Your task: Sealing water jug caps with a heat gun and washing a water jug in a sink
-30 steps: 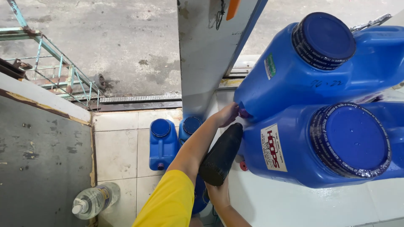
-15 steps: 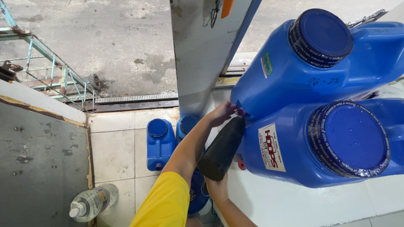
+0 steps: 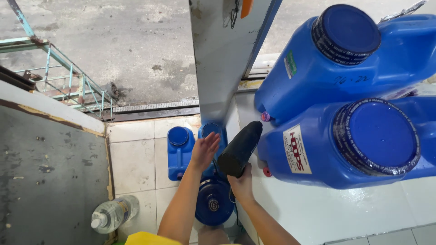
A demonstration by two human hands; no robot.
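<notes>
Working at two large blue jugs, you have the upper jug [image 3: 336, 63] stacked on the lower jug [image 3: 349, 145], both lying sideways on the white counter [image 3: 318, 213]. Your right hand [image 3: 241, 181] has its fingers closed round a black heat gun [image 3: 240, 149], nozzle just beside the pink spout cap [image 3: 265, 117]. Your left hand [image 3: 204, 150] hangs open, fingers spread wide, holding nothing. Judged step: heating the cap seal; steady aim is needed next. Below lie tiled floor [image 3: 136, 159], further jugs and a clear bottle [image 3: 111, 213].
</notes>
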